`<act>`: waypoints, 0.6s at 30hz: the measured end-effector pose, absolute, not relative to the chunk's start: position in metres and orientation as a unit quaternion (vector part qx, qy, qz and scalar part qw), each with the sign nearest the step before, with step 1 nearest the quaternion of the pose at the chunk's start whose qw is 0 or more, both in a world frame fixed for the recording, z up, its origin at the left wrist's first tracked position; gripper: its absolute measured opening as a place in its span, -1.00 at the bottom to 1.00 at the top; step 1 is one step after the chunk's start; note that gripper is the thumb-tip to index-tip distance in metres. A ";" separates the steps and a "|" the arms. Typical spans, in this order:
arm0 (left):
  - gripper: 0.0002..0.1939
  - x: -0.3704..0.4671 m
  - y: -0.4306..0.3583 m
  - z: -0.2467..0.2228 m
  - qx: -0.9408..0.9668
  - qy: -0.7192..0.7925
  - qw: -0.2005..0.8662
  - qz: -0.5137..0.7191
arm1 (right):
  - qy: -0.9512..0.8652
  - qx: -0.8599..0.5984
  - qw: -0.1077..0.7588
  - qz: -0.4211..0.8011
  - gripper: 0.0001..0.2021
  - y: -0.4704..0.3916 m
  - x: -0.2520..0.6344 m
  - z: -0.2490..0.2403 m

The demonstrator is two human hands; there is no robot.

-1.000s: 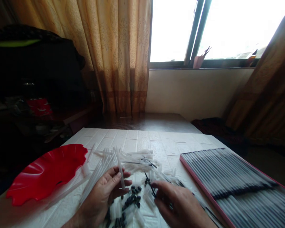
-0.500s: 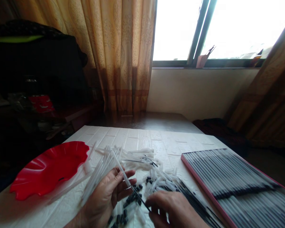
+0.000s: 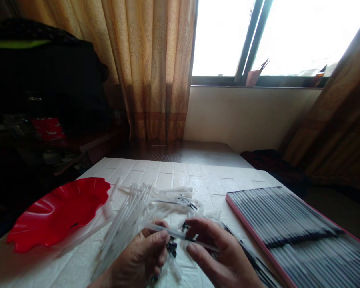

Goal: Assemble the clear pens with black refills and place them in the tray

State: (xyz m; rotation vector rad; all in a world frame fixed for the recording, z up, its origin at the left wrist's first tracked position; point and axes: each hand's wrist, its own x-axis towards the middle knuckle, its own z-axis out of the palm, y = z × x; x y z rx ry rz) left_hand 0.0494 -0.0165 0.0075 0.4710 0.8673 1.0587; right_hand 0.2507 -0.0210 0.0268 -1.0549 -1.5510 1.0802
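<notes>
At the bottom centre, my left hand [image 3: 145, 253] pinches a translucent white tube [image 3: 165, 229] between thumb and fingers. The tube points right, toward my right hand [image 3: 220, 252], and a dark thin part shows at its right end. My right hand has thumb and fingers apart around that end; whether they touch it is unclear. Small black caps [image 3: 172, 249] lie beneath and between the hands. Loose clear tubes [image 3: 124, 220] spread to the left and behind. Thin black rods [image 3: 258, 266] lie beside my right hand, partly covered by it.
A red wavy-edged dish [image 3: 60, 212] sits on the left of the white table [image 3: 198, 172]. On the right, a pink-edged tray [image 3: 243, 220] holds rows of tubes with dark ends. Curtains [image 3: 156, 72] and a window stand behind.
The tube has swung from a steep slant to nearly level. My right hand has risen and its fingers have spread. The view has shifted slightly.
</notes>
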 end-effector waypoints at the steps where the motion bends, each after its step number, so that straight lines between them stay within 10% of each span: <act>1: -0.70 0.050 -0.015 0.011 0.174 0.407 0.752 0.489 | -0.617 -0.422 0.473 0.466 -0.57 -0.022 0.251 0.028; 18: -0.55 0.052 -0.021 0.007 0.252 0.390 0.780 0.419 | -0.688 -0.405 0.505 0.328 -0.81 -0.022 0.241 0.021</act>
